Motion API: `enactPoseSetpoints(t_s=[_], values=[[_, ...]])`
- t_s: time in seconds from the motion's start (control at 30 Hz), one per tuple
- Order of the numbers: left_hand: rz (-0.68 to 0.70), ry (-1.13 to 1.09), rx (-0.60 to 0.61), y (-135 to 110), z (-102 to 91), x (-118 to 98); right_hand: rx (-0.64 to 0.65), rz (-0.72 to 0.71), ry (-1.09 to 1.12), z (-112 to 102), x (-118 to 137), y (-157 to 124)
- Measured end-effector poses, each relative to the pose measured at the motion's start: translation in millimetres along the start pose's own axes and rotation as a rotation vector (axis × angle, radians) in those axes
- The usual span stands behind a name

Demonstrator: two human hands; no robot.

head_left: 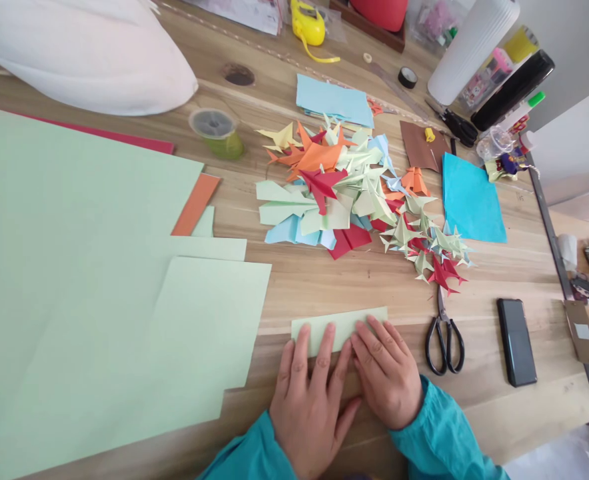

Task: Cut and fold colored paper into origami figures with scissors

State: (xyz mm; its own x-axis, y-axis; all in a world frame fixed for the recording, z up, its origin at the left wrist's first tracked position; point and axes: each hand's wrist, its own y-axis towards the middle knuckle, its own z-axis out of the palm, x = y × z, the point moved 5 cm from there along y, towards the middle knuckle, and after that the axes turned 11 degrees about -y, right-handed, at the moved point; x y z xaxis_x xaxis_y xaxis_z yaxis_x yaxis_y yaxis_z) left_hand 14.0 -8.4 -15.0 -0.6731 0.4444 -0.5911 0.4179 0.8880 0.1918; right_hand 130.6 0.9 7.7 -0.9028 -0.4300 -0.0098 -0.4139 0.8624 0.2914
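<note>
Paper strip [345, 327], lower edge partly invisible under both hands [308, 408] [388, 377]

Paper strip [345, 325] on the table [479, 407], sheets [99, 300] left, scissors [442, 321] then phone [517, 342] right, paper figures [367, 190] behind.

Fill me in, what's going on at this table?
A person has both hands on a narrow strip of pale green paper lying on the wooden table: the left hand with fingers spread, the right hand with fingers closer together. Beyond it is a pile of folded paper shapes in several colors. Large pale green sheets lie to the left. Scissors and a phone lie to the right, neither in hand.
</note>
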Motion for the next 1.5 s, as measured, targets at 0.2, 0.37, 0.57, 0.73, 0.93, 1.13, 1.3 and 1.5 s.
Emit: enactPoseSetpoints(t_s=[0.2, 0.37, 0.57, 0.73, 0.93, 1.13, 1.3, 1.5], values=[[0.001, 0.007, 0.009, 0.0, -0.2, 0.2, 0.014, 0.026, -0.016, -0.4, -0.1, 1.2], [0.009, 0.003, -0.006, -0.4, 0.4, 0.7, 0.008, 0.026, -0.013, -1.4, 0.7, 2.1], [0.009, 0.036, -0.017, -1.1, 2.3, 0.6, 0.026, 0.046, -0.011, 1.7, 2.1, -2.3], [0.017, 0.063, -0.019, -1.1, 1.7, -0.3, 0.048, 0.038, -0.030, 3.8, 3.4, -4.6], [0.022, 0.083, -0.002, 0.3, 2.5, 0.4, 0.051, -0.005, -0.073, 1.6, 5.5, -3.5], [0.036, 0.133, 0.013, 1.0, 3.4, 1.4, 0.028, -0.025, -0.117, 2.2, 7.0, -2.7], [0.054, 0.180, 0.022, 3.3, 5.7, 3.8, -0.023, -0.044, -0.157, 4.3, 7.3, -1.4], [0.086, 0.186, 0.052, 8.3, 6.5, 4.3, -0.048, -0.065, -0.212, 8.9, 5.6, -0.5]])
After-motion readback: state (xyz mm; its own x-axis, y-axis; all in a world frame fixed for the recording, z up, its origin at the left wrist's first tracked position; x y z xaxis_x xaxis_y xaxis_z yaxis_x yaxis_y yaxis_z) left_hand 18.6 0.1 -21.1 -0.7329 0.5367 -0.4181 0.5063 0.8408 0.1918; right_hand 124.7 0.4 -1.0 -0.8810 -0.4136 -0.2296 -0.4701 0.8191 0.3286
